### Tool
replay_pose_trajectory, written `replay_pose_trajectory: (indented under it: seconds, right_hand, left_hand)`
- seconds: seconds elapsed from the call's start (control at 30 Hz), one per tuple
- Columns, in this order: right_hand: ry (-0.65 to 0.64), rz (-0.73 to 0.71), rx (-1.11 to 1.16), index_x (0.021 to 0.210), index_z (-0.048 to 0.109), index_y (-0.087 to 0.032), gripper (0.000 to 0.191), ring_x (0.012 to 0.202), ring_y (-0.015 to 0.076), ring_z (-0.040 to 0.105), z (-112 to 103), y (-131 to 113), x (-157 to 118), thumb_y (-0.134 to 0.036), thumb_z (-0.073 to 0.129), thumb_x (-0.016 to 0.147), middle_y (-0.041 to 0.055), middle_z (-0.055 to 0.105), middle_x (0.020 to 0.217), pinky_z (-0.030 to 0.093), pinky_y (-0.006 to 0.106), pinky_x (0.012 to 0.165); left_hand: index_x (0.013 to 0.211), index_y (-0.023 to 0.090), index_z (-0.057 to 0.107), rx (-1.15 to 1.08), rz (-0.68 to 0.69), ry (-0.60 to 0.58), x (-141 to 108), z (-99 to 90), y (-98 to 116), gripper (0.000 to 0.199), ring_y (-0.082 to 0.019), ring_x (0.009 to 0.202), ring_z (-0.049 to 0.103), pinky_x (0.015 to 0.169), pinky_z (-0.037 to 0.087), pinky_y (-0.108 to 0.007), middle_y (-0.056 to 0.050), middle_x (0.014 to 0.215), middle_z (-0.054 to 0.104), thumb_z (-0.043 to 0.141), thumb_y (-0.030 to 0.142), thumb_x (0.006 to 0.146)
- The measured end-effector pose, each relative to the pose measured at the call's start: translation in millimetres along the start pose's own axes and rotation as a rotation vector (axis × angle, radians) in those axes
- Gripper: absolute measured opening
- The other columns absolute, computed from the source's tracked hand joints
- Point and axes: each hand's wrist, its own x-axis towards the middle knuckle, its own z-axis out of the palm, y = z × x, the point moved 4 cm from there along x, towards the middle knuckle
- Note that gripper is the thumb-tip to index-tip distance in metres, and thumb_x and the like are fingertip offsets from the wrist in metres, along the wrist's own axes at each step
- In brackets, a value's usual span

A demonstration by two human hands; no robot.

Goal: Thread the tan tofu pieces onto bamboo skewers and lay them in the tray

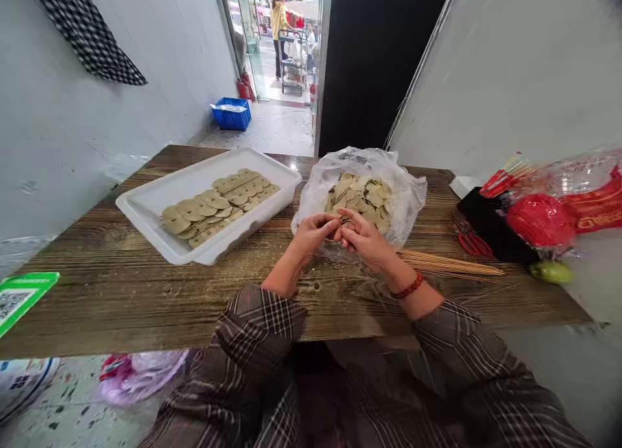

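My left hand (317,231) and my right hand (365,239) meet at the near rim of a clear plastic bag (411,192). Both are closed, with thumbs and fingertips pinched together. Whatever small thing lies between them is mostly hidden by the fingers. Inside the open bag is a heap of loose, thin beige slices (362,195). Left of it, a white plastic tray (140,208) holds overlapping rows of round beige slices (204,205), with thin sticks showing along them. A bundle of bamboo skewers (451,263) lies on the wood just right of my right hand.
The wooden table (146,312) carries red-handled scissors (473,242), a black box (490,224), a red plastic-wrapped bundle (541,220) and a green fruit-like object (551,271) at right. A green QR card (24,299) is at left. Beyond are a blue crate (232,116) and a person by a cart.
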Motion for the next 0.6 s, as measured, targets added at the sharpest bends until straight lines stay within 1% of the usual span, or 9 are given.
replay_pose_trajectory:
  seconds: [0.1, 0.2, 0.27, 0.33, 0.37, 0.47, 0.53, 0.6]
  right_hand:
    - [-0.012, -0.004, 0.049, 0.135, 0.044, -0.016, 0.061, 0.055, 0.0087, 0.056, -1, 7, 6, -0.027, 0.068, 0.080, -0.0031, 0.066, 0.072, 0.042, 0.019, 0.045]
    - [-0.025, -0.016, 0.089, 0.133, 0.045, -0.017, 0.063, 0.055, 0.0102, 0.058, -1, 14, 12, -0.033, 0.072, 0.078, -0.0035, 0.066, 0.069, 0.044, 0.020, 0.045]
    - [-0.038, -0.022, 0.101, 0.132, 0.046, -0.018, 0.066, 0.054, 0.0109, 0.059, -1, 18, 16, -0.038, 0.074, 0.076, -0.0035, 0.066, 0.068, 0.043, 0.020, 0.044]
    - [-0.052, -0.017, 0.075, 0.129, 0.049, -0.018, 0.063, 0.051, 0.0108, 0.058, -2, 21, 19, -0.042, 0.072, 0.076, -0.0035, 0.067, 0.066, 0.042, 0.020, 0.043]
    - [-0.060, -0.011, 0.034, 0.124, 0.053, -0.017, 0.057, 0.048, 0.0104, 0.057, -3, 21, 19, -0.043, 0.071, 0.077, -0.0037, 0.066, 0.064, 0.041, 0.021, 0.043]
    - [-0.072, -0.042, -0.213, 0.099, 0.066, -0.015, 0.033, 0.042, 0.0087, 0.051, -11, 20, 19, -0.042, 0.067, 0.080, -0.0037, 0.062, 0.055, 0.038, 0.021, 0.042]
    - [-0.042, -0.117, -0.372, 0.084, 0.068, -0.015, 0.024, 0.041, 0.0079, 0.047, -20, 16, 19, -0.039, 0.065, 0.081, -0.0035, 0.059, 0.051, 0.035, 0.020, 0.042]
    - [0.042, -0.187, -0.410, 0.079, 0.069, -0.015, 0.023, 0.041, 0.0075, 0.045, -31, 12, 20, -0.037, 0.063, 0.082, -0.0038, 0.056, 0.049, 0.032, 0.020, 0.042]
  left_hand:
    - [0.080, 0.012, 0.065, -0.037, -0.018, -0.030, 0, -1.7, -1, 0.032, -0.012, 0.056, 0.059, 0.062, 0.048, -0.027, 0.002, 0.058, 0.058, 0.075, 0.042, 0.076]
    - [0.080, 0.013, 0.064, -0.067, -0.026, -0.073, -1, -0.4, -1, 0.030, -0.012, 0.054, 0.059, 0.060, 0.047, -0.028, 0.002, 0.057, 0.056, 0.074, 0.042, 0.078]
    - [0.080, 0.014, 0.064, -0.065, -0.033, -0.060, -1, -1.2, -1, 0.030, -0.012, 0.053, 0.058, 0.057, 0.045, -0.027, 0.002, 0.056, 0.055, 0.074, 0.042, 0.077]
    - [0.078, 0.014, 0.064, -0.024, -0.025, 0.025, 0, -6.1, -1, 0.028, -0.010, 0.051, 0.054, 0.055, 0.042, -0.024, 0.002, 0.057, 0.056, 0.076, 0.039, 0.074]
    - [0.076, 0.013, 0.065, 0.004, -0.015, 0.083, 1, -9.8, 0, 0.027, -0.008, 0.051, 0.052, 0.054, 0.040, -0.022, 0.002, 0.057, 0.056, 0.077, 0.037, 0.073]
    - [0.070, 0.013, 0.065, 0.047, 0.031, 0.236, 4, -20.6, 2, 0.024, -0.006, 0.051, 0.047, 0.052, 0.036, -0.019, 0.003, 0.058, 0.056, 0.078, 0.034, 0.070]
    - [0.072, 0.014, 0.065, 0.054, 0.050, 0.277, 5, -24.4, 3, 0.025, -0.006, 0.053, 0.048, 0.052, 0.036, -0.019, 0.002, 0.062, 0.058, 0.078, 0.035, 0.070]
    - [0.078, 0.014, 0.067, 0.097, 0.065, 0.290, 6, -25.5, 3, 0.026, -0.007, 0.056, 0.051, 0.054, 0.038, -0.020, 0.001, 0.068, 0.061, 0.076, 0.038, 0.072]
